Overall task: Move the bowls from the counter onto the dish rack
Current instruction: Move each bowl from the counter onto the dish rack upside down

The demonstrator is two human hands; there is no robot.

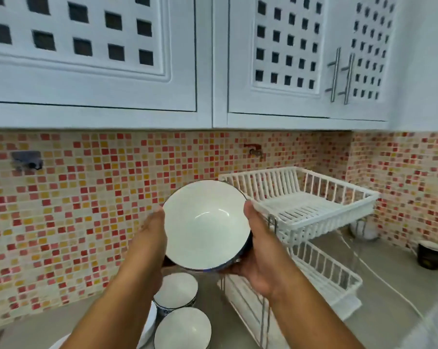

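Note:
Both hands hold one white bowl (205, 224) with a dark blue rim in the air, tilted so its inside faces me. My left hand (151, 238) grips its left edge and my right hand (259, 250) grips its right edge. The bowl hangs just left of the white two-tier dish rack (313, 205), level with the upper tier. Below it, on the counter, stand two more white bowls, one (175, 290) behind the other (182, 328), and further white dishes (148, 321) show partly at the bottom left.
The rack's lower tier (326, 275) sits on the beige counter (389, 268). A dark jar (430, 255) stands at the far right and a white cord (378, 278) runs across the counter. White wall cupboards (212, 71) hang overhead above the mosaic tile wall (87, 210).

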